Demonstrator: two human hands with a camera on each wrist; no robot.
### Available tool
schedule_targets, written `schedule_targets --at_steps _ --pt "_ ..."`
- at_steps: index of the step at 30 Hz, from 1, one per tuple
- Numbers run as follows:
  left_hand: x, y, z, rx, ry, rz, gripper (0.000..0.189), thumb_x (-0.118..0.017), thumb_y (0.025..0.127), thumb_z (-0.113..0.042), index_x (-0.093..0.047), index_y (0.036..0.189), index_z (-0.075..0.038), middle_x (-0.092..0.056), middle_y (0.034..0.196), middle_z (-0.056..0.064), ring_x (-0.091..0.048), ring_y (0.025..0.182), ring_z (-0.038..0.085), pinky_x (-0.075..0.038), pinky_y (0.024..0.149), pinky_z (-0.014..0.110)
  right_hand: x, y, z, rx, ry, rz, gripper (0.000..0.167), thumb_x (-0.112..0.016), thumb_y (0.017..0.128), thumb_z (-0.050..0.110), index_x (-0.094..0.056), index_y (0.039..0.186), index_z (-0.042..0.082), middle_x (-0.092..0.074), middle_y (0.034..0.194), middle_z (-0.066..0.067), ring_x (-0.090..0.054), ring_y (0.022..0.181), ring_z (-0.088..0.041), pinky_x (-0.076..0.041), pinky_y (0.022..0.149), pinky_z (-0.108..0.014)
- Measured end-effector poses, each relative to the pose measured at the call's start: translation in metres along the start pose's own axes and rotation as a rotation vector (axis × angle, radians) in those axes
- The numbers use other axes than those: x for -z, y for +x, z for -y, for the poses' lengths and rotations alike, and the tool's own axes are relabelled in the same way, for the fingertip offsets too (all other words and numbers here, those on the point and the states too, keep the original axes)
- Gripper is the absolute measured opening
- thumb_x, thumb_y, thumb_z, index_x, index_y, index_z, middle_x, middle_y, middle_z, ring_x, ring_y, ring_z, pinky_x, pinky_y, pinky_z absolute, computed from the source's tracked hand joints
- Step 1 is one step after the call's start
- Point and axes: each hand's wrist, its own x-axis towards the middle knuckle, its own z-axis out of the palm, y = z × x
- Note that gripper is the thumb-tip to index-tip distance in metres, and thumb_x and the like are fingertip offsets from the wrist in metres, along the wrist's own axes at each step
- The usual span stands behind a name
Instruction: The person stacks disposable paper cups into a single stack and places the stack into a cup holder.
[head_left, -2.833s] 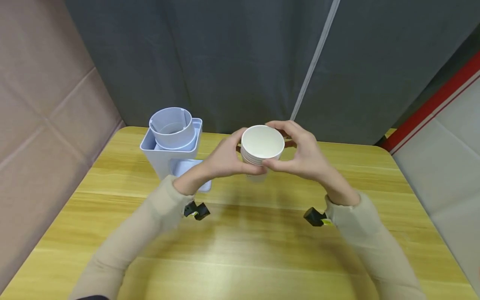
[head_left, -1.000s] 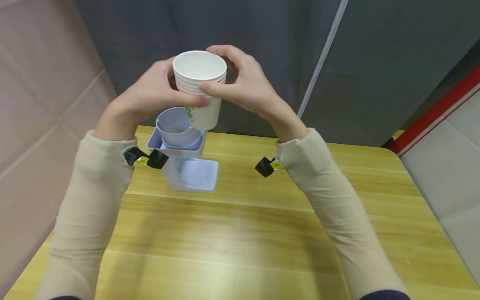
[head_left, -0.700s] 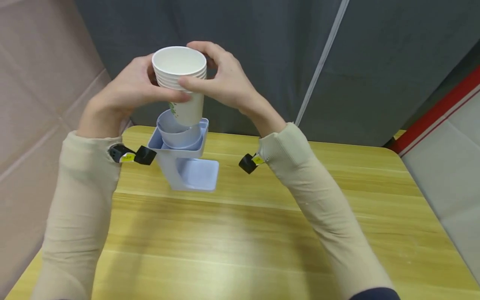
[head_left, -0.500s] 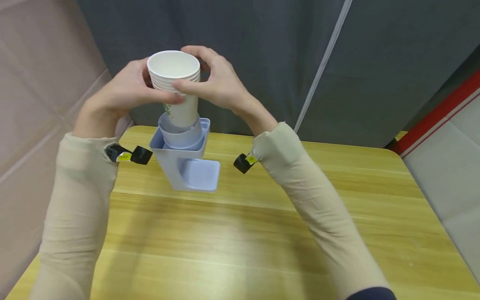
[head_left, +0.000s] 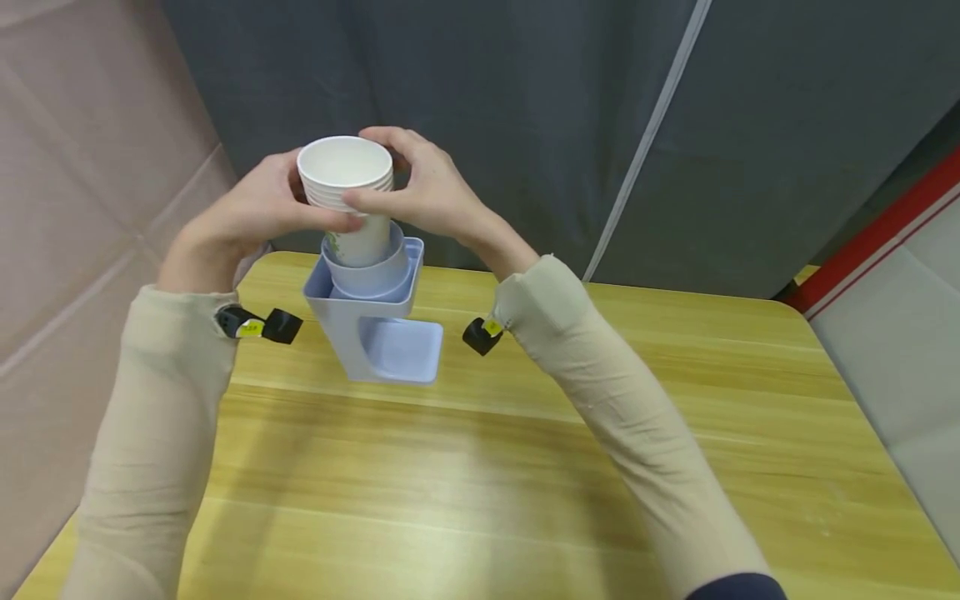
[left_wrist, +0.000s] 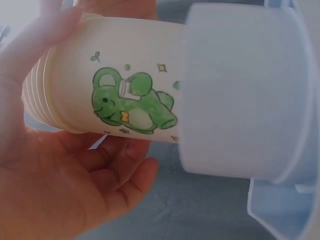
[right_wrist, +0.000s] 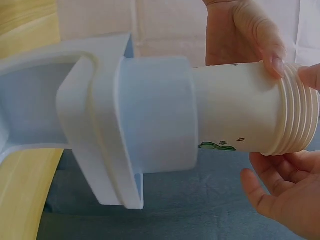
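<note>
A nested stack of white paper cups (head_left: 345,171) stands upright with its lower end inside the round tube (head_left: 371,277) of a pale blue cup dispenser (head_left: 341,329). Both hands grip the stack near its rims, the left hand (head_left: 251,200) from the left and the right hand (head_left: 427,187) from the right, thumbs toward the viewer. In the left wrist view a green cartoon animal (left_wrist: 132,102) shows on the cup wall, and the tube hides the cup's bottom. From the right wrist view several stacked rims (right_wrist: 295,110) lie between the fingers.
The dispenser's square tray (head_left: 405,350) juts out to the right of its stand on the wooden table (head_left: 465,467). A dark grey curtain (head_left: 480,125) hangs behind the table's far edge. Pale panels stand at the left and right sides.
From the table's middle, both hands have carried the cup stack up and left over the dispenser. Since then they have lowered it, so its bottom sits inside the tube.
</note>
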Motion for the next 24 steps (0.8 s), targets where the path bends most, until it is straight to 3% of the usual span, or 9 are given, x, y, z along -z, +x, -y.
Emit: schedule_targets --at_steps 13,24 --pt "-0.007 -0.001 0.021 -0.026 0.081 -0.005 0.061 -0.077 0.075 -0.012 -0.046 0.127 -0.003 -0.056 0.106 -0.002 -0.054 0.090 0.013 -0.046 0.072 0.020 -0.010 0.000 -0.014 0.001 -0.078 0.057 0.071 -0.073 0.079 0.035 -0.043 0.138 0.009 -0.050 0.127 -0.001 -0.045 0.105 -0.011 -0.039 0.084 -0.017" --pt "-0.013 -0.003 0.033 -0.008 0.063 -0.031 0.065 -0.075 0.078 -0.018 -0.042 0.133 -0.008 -0.051 0.121 0.004 -0.047 0.101 0.018 -0.041 0.083 0.030 -0.011 -0.005 -0.020 0.014 -0.087 0.061 0.074 -0.072 0.079 0.038 -0.041 0.141 0.011 -0.049 0.131 -0.002 -0.047 0.109 -0.012 -0.042 0.089 -0.023"
